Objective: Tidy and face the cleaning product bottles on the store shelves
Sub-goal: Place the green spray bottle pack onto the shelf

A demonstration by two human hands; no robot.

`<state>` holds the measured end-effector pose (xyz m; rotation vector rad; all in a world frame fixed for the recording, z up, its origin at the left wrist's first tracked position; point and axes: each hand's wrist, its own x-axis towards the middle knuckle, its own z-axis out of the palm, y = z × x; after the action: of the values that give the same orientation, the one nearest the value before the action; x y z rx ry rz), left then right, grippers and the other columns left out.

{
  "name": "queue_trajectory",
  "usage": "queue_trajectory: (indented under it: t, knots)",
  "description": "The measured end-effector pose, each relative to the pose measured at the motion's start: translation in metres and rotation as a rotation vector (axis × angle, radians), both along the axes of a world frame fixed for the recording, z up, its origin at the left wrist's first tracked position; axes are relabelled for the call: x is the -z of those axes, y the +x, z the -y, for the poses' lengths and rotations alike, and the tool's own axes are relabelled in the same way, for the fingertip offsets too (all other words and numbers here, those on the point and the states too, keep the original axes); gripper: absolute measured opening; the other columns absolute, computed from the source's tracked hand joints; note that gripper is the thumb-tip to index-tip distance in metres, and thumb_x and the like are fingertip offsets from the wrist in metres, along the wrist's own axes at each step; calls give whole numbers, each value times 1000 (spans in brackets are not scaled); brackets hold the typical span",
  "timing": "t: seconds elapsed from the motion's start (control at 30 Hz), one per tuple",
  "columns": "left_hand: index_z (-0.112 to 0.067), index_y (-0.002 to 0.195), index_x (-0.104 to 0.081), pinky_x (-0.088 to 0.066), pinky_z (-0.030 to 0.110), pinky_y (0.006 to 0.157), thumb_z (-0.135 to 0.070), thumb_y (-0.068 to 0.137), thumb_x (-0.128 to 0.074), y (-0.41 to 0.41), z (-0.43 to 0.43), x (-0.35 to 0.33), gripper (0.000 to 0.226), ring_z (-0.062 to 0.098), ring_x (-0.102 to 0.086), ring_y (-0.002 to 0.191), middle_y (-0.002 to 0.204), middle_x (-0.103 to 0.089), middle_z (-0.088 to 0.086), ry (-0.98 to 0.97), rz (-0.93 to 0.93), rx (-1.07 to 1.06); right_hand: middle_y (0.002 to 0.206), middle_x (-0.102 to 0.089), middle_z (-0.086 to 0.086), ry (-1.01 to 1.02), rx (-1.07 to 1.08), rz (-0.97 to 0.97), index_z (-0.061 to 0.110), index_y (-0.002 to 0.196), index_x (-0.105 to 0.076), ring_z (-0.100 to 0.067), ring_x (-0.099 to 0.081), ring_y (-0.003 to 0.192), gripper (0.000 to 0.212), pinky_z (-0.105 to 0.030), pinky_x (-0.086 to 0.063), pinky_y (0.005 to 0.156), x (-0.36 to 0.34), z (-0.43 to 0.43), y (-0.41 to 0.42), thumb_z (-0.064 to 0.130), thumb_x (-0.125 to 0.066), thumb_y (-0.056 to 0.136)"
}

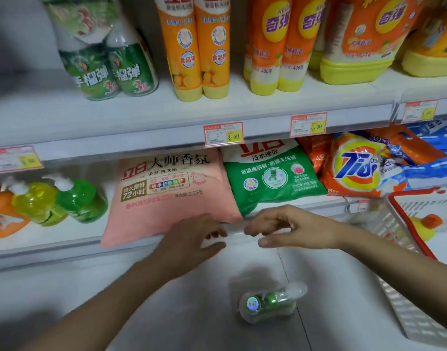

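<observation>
- Lower shelf [52,243] carries a pink bag [166,196] and a green bag [270,178].
- Left hand [192,239] and right hand [288,229] hover loose-fingered, seemingly empty.
- Small bottle [268,304] lies on the floor [204,323].

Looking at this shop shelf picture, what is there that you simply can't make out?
All in the head view, the only one.
Orange bottles: tops cut off by the upper edge.
Price tag: its fine print is too small to read.
Green bottle on the floor: label blurred.
Left hand: motion blur hides whether it touches the pink bag.
Basket: cut off by the right edge, contents mostly unseen.
</observation>
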<state>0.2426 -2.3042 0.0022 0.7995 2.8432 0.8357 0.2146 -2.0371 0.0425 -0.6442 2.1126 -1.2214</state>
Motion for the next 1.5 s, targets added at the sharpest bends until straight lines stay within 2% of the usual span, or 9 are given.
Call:
queue_trajectory:
  t: [0.27,0.4,0.5,0.63,0.87,1.03,1.23,1.37,1.5]
  knots:
    - [-15,121,-58,-53,44,87,-35,84,-60,-99,137,-155,42,21,-57,104,112,-54,0,325,-584,-603,124,-63,-12,-546,235,-343,13,128,-54,-21,-65,106,35,-29,-54,90,-115,167,-75,16,-61,93]
    - [-15,146,-34,-40,46,107,-51,75,-70,-152,179,-172,87,29,-44,131,146,-40,12,430,-354,-833,146,-42,-6,-512,385,-498,8,146,-33,-8,-43,128,65,-18,-43,102,-146,238,-135,24,-67,93]
    - [-24,154,-15,-38,39,111,-36,82,-76,-173,178,-181,95,25,-40,137,155,-32,9,647,-94,-697,147,-45,-12,-439,530,-581,5,147,-32,-22,-42,137,97,-40,-36,115,-159,270,-174,56,-72,74]
    - [-12,141,-40,-52,14,83,-12,80,-78,-184,175,-180,72,19,-59,108,126,-57,7,643,-161,-602,132,-57,-15,-269,568,-689,6,137,-45,-32,-55,121,94,-48,-47,99,-155,280,-193,61,-76,68]
    - [-27,131,-51,-49,43,102,-46,57,-81,-144,180,-175,83,19,-56,116,131,-47,5,641,-210,-577,111,-59,-9,-394,558,-880,7,115,-57,-25,-54,104,63,-46,-46,90,-144,263,-167,48,-77,72]
    - [-24,132,-55,-45,13,94,-36,63,-87,-108,160,-203,77,11,-55,115,126,-49,2,646,-391,-515,114,-64,-7,-655,547,-774,8,114,-53,-21,-61,110,46,-46,-50,94,-162,241,-126,28,-78,82]
    - [-32,128,-57,-52,38,97,-50,62,-78,-60,112,-185,72,16,-61,114,126,-60,5,823,-317,-486,112,-66,-12,-748,517,-595,4,112,-55,-22,-63,106,36,-42,-50,97,-158,196,-71,20,-74,87]
    - [-20,128,-56,-56,23,78,-41,67,-75,-37,64,-165,67,13,-67,104,115,-68,-3,918,-177,-419,111,-64,-16,-657,564,-523,7,109,-55,-29,-61,106,40,-53,-45,98,-139,157,-51,30,-77,84]
    - [-22,117,-63,-55,21,73,-16,76,-77,-34,18,-165,44,11,-70,95,104,-73,-4,991,-114,-404,123,-62,12,-578,420,-335,20,130,-46,4,-59,113,54,-21,-49,95,-129,92,-37,35,-72,85]
